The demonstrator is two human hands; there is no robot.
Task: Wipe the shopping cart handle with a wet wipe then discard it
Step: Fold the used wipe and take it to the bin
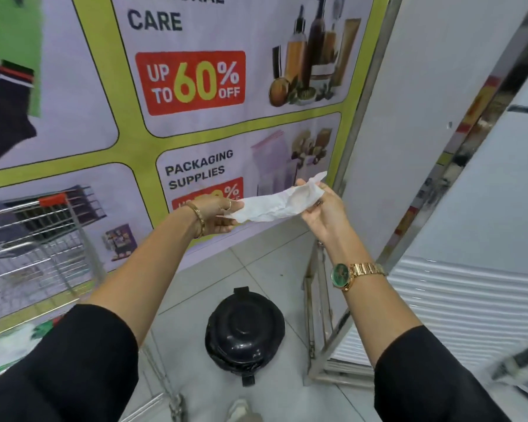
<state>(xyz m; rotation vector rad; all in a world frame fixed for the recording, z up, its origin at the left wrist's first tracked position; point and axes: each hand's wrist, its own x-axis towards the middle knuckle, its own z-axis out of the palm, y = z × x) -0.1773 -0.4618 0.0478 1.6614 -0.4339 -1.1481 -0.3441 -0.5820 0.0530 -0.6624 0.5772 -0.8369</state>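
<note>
A crumpled white wet wipe is stretched between both hands in front of a wall poster. My left hand pinches its left end; my right hand holds its right end, with a corner sticking up past the fingers. Below the hands, a black pedal bin stands on the tiled floor with its lid closed. The metal shopping cart is at the left, with a red piece on its top rail; its handle is not clearly visible.
A large sale poster covers the wall ahead. A metal frame and white panels stand to the right of the bin. My shoe shows at the bottom edge on light floor tiles.
</note>
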